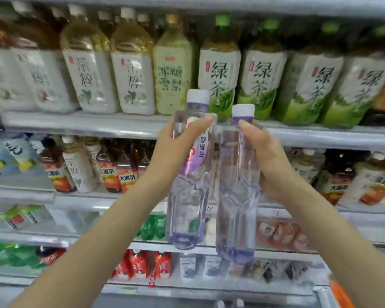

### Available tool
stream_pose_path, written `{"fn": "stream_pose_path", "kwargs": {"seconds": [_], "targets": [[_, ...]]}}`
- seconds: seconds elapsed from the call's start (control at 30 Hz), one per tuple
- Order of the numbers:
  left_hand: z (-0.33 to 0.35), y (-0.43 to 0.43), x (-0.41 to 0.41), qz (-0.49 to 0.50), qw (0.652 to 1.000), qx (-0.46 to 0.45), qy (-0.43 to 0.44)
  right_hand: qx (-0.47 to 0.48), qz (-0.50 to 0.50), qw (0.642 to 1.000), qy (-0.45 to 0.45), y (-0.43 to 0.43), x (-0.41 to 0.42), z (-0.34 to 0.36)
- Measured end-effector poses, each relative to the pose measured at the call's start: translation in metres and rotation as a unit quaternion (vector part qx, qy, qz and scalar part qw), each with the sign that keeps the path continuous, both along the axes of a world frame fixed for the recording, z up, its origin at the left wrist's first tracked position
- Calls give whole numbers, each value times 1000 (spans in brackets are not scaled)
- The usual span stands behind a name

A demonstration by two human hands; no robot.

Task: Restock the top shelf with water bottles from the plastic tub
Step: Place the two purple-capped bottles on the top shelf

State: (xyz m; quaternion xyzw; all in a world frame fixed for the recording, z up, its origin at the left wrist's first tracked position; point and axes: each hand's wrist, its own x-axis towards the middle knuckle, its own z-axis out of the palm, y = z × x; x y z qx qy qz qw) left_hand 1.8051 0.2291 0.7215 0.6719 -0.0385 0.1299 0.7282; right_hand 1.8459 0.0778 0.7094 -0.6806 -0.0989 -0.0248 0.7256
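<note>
Our left hand [171, 152] grips the first water bottle [187, 214] near its shoulder, thumb curled across the front. Our right hand [267, 156] grips the second water bottle [236, 218] the same way. We hold both upright, side by side, in front of a metal shelf [87, 124] carrying big tea bottles [218, 70]. Each is clear, ribbed plastic, tall and slim, with a white screw cap, purple neck band and purple-tinted base. The first shows a purple and white label.
</note>
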Motion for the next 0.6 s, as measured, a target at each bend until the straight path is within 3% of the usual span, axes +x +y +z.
{"fn": "stream_pose_path", "kwargs": {"seconds": [0.3,0.6], "targets": [[120,-3,-31,28,996,11,-86,-26,-23,985,-171,-23,-56,125],[200,-51,-42,2,990,37,-133,6,-106,973,-207,-70,-69,199]]}}
